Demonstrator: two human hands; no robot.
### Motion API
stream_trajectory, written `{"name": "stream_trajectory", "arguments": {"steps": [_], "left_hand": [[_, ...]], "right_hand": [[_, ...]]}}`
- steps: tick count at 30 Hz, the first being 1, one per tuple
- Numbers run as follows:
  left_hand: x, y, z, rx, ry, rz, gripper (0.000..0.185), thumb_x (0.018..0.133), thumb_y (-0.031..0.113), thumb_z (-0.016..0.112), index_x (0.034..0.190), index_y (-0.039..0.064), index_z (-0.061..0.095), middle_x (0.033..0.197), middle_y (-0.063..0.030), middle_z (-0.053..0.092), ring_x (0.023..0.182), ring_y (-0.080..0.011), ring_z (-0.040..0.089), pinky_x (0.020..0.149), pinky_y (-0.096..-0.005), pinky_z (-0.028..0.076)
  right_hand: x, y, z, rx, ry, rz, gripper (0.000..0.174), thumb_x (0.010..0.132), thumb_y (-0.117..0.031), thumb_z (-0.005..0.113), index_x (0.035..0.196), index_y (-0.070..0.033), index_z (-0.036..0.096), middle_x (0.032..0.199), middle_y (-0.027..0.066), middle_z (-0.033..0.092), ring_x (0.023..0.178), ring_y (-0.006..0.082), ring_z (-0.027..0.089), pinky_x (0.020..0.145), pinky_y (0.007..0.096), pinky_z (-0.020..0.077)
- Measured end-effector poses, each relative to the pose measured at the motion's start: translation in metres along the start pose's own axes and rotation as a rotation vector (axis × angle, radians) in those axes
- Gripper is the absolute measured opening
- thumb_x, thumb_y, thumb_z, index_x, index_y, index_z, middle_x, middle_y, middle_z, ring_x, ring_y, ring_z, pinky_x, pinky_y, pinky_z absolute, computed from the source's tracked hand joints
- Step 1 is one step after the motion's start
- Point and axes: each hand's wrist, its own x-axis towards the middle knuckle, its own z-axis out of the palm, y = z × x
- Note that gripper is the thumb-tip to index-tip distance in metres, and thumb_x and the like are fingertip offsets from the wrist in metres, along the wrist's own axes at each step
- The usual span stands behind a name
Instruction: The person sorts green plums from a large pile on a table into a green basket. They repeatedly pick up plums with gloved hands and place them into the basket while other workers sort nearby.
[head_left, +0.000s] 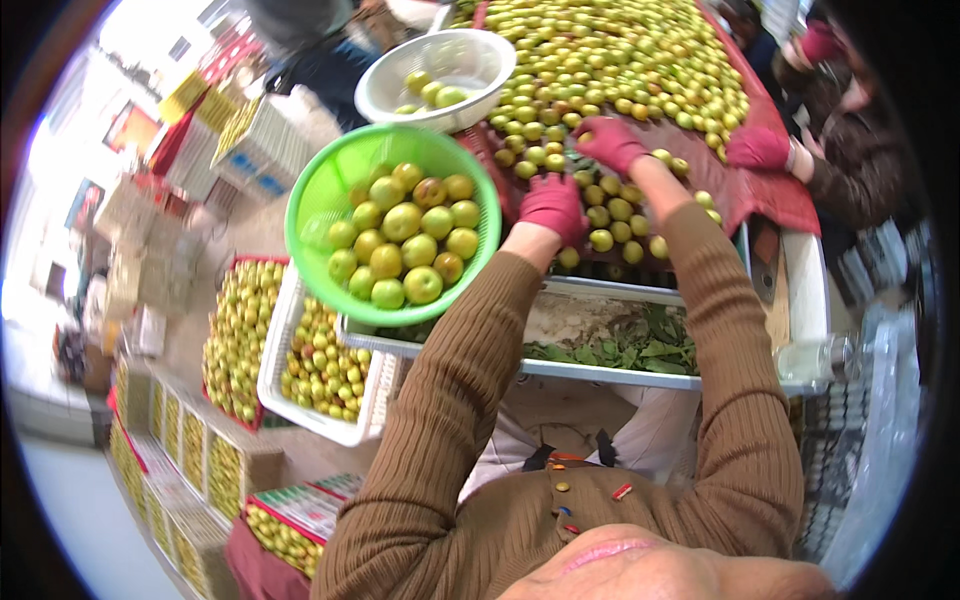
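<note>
Small round yellow-green fruit, which look like jujubes (622, 56), cover the sloping sorting table. My right hand (616, 144), in a pink glove, reaches onto its dark red cloth (697, 161), with one jujube (585, 137) at its fingertips. Also gloved in pink, my left hand (553, 204) is palm down beside loose jujubes (611, 210) near the front edge. Its fingers partly hide what lies under them. Left of that hand, a green plastic colander (300, 195) holds larger jujubes (403, 222). Behind it stands a white colander (375, 90) with several jujubes.
A tray (570, 319) of green leaves (637, 349) sits under the table's front edge. Left below are a white basket (274, 390) and a crate of jujubes (244, 330). A co-worker's gloved hand (757, 148) touches the right edge. A glass jar (810, 360) lies at right.
</note>
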Motion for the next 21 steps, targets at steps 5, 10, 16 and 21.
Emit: {"name": "stream_trajectory", "arguments": {"steps": [5, 10, 16, 21], "left_hand": [[0.006, 0.007, 0.012, -0.057, -0.063, -0.079, 0.059, 0.083, 0.034, 0.065, 0.132, 0.002, 0.058, 0.143, -0.0255, 0.048, 0.137, -0.0407, 0.042, 0.108, -0.0526, 0.04], [-0.003, 0.006, 0.018, 0.049, -0.001, -0.039, 0.06, 0.084, 0.037, 0.064, 0.134, 0.005, 0.056, 0.142, -0.0245, 0.048, 0.135, -0.0414, 0.043, 0.107, -0.0533, 0.041], [-0.008, 0.012, 0.017, 0.065, -0.023, -0.017, 0.063, 0.082, 0.039, 0.068, 0.134, 0.007, 0.055, 0.139, -0.0222, 0.05, 0.131, -0.0399, 0.046, 0.103, -0.0512, 0.045], [-0.009, 0.002, 0.014, 0.11, -0.024, -0.03, 0.066, 0.08, 0.041, 0.071, 0.134, 0.009, 0.054, 0.137, -0.0203, 0.051, 0.127, -0.0386, 0.048, 0.099, -0.0495, 0.048]], "right_hand": [[-0.044, -0.16, -0.051, 0.701, 0.355, -0.219, 0.015, 0.1, -0.015, 0.059, 0.104, -0.007, 0.071, 0.09, 0.0014, 0.073, 0.079, 0.0045, 0.062, 0.07, 0.0209, 0.0502], [-0.08, -0.348, -0.043, 0.858, 0.521, -0.944, 0.017, 0.097, -0.006, 0.06, 0.113, -0.006, 0.065, 0.111, 0.006, 0.067, 0.093, 0.0136, 0.061, 0.083, 0.027, 0.0493], [-0.061, -0.388, 0.008, 0.344, 0.37, -1.117, 0.052, 0.076, -0.024, 0.079, 0.125, -0.016, 0.063, 0.128, 0.0104, 0.059, 0.121, 0.0314, 0.053, 0.105, 0.0453, 0.0402], [-0.016, -0.246, 0.001, 0.362, 0.643, -0.855, 0.038, 0.076, -0.008, 0.079, 0.113, -0.01, 0.07, 0.119, 0.0117, 0.068, 0.114, 0.0305, 0.061, 0.099, 0.0403, 0.0485]]}}
